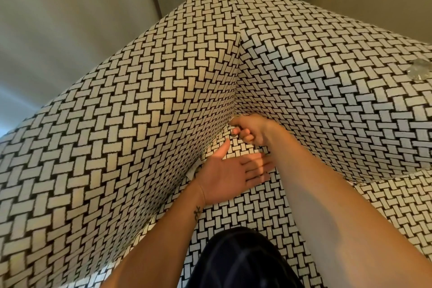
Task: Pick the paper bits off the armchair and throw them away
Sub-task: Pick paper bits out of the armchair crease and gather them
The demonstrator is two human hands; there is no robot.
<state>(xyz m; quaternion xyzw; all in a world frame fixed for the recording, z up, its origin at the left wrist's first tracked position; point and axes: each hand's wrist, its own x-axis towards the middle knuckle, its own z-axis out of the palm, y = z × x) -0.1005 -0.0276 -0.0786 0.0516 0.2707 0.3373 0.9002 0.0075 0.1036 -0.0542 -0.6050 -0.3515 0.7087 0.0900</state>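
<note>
The left hand is held flat and open over the armchair seat; the right hand is curled in the corner crease, its hold not discernible; a paper bit, seemingly, is lodged in the seam beside the left wrist; being light and flimsy, it is best pinched by its edge.

No legible text anywhere
</note>
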